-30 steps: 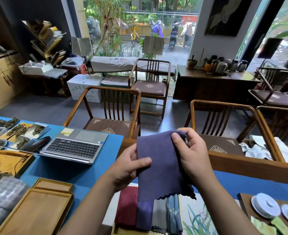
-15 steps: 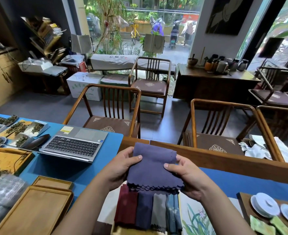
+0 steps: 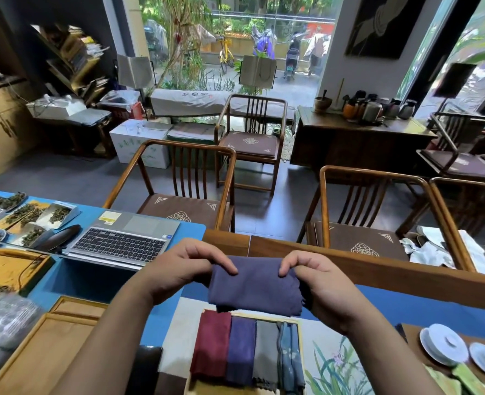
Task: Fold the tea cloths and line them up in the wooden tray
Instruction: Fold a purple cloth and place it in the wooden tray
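1. Left hand and right hand hold a folded purple tea cloth between them, raised above the table, over the far end of the wooden tray.
2. Grip: each hand is pinched shut on one short end of the purple tea cloth, fingers curled over the top fold, thumbs under. The cloth forms a wide band, its lower edge hanging just above the row in the tray.
3. Tray sits at the near edge of the table, centre. Four folded cloths lie in it side by side, touching: a red cloth at the left, then a violet cloth, a grey cloth, and a blue patterned cloth at the right.
4. Under the tray lies a painted mat with green leaves.
5. Left part of the table: an open laptop near the far edge, small dishes of tea leaves towards the far-left corner, an empty light wooden tray at the near-left corner.
6. Near-right corner: white saucers on a dark board.
7. Beyond the far edge stand wooden chairs.
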